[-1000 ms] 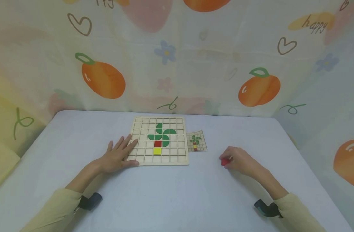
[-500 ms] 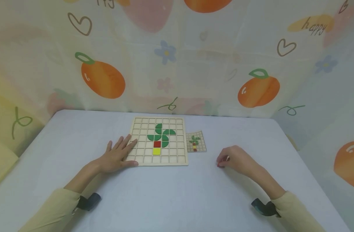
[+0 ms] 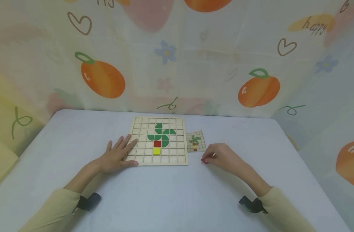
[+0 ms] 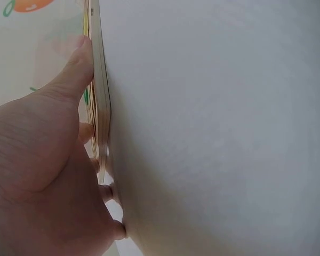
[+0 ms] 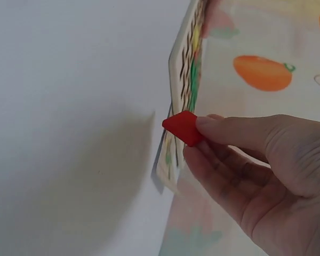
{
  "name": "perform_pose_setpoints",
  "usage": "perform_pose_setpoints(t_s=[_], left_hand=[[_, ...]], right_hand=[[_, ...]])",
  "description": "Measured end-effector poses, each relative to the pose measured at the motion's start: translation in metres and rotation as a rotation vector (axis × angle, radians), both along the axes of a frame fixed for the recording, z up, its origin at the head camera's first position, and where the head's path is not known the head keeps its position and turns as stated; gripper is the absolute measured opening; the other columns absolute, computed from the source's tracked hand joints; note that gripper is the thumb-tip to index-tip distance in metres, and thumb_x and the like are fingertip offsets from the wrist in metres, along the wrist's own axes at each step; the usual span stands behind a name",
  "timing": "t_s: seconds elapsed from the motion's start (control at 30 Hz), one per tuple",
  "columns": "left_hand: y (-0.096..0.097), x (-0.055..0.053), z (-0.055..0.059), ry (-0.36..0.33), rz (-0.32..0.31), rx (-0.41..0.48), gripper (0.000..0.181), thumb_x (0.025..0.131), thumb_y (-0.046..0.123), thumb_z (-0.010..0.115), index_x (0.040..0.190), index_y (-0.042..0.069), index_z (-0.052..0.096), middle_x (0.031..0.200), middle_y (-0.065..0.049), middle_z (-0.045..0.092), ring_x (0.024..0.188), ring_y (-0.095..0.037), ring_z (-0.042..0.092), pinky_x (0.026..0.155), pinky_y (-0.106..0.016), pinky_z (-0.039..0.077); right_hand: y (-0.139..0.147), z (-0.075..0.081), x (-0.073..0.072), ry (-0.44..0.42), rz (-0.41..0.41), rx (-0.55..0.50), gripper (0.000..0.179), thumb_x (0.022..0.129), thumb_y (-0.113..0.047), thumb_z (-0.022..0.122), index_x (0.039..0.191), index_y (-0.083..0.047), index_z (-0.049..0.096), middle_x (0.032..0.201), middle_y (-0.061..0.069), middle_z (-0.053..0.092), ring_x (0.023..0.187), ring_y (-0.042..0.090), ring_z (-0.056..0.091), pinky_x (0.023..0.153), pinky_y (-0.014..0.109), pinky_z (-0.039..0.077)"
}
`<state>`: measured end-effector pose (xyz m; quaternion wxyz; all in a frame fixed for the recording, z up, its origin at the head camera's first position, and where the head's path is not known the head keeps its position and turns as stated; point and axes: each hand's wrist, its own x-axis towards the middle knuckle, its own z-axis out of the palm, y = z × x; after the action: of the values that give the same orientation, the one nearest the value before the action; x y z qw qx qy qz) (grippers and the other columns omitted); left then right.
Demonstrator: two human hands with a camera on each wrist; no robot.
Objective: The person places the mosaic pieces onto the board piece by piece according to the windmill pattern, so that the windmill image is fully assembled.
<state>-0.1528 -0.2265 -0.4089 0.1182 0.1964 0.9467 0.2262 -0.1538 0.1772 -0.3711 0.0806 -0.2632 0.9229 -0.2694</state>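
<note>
In the head view a wooden grid board (image 3: 177,158) lies on the table, bearing green quarter-circle tiles (image 3: 158,131), a red square tile (image 3: 157,144) and, just below that, a yellow square tile (image 3: 156,151). My left hand (image 3: 115,157) rests spread on the board's left edge, the thumb at its near left corner. My right hand (image 3: 223,157) pinches a red square tile (image 5: 182,128) between thumb and fingers, held above the table to the right of the board. The right wrist view shows this tile plainly, with the board's edge behind it.
A small pattern card (image 3: 199,145) with a printed grid touches or nearly touches the board's right side, just beyond my right fingers. White cloth covers the table (image 3: 165,199). A printed curtain (image 3: 194,71) hangs behind the far edge.
My right hand has moved left with the red square tile, coming nearer to the card and board. My left hand keeps its place on the board.
</note>
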Motion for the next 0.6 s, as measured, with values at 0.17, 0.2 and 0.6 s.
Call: perform_pose_setpoints(t_s=[0.17, 0.2, 0.6], left_hand=[[0.0, 0.0, -0.001, -0.003, 0.002, 0.002, 0.095, 0.088, 0.058, 0.063, 0.156, 0.007, 0.021, 0.162, -0.024, 0.003, 0.146, -0.049, -0.003, 0.107, -0.071, -0.01], [-0.001, 0.0, -0.001, -0.004, 0.003, 0.004, 0.095, 0.088, 0.058, 0.063, 0.156, 0.007, 0.021, 0.162, -0.024, 0.003, 0.146, -0.049, -0.004, 0.107, -0.071, -0.01], [-0.001, 0.0, -0.001, -0.006, 0.003, -0.001, 0.094, 0.088, 0.057, 0.063, 0.156, 0.007, 0.021, 0.162, -0.024, 0.003, 0.146, -0.049, -0.004, 0.107, -0.071, -0.01]], right_hand=[[-0.015, -0.001, -0.003, 0.051, 0.039, -0.059, 0.011, 0.082, -0.001, 0.077, 0.09, -0.008, 0.077, 0.085, -0.006, 0.067, 0.079, 0.009, 0.061, 0.071, 0.02, 0.054], [-0.019, -0.001, -0.003, 0.065, 0.044, -0.068, 0.012, 0.082, 0.0, 0.077, 0.091, -0.008, 0.077, 0.085, -0.005, 0.067, 0.079, 0.01, 0.061, 0.07, 0.02, 0.054], [-0.059, -0.004, -0.01, 0.087, 0.058, -0.182, 0.014, 0.082, 0.0, 0.077, 0.094, -0.007, 0.077, 0.089, -0.001, 0.073, 0.08, 0.011, 0.064, 0.07, 0.019, 0.053]])
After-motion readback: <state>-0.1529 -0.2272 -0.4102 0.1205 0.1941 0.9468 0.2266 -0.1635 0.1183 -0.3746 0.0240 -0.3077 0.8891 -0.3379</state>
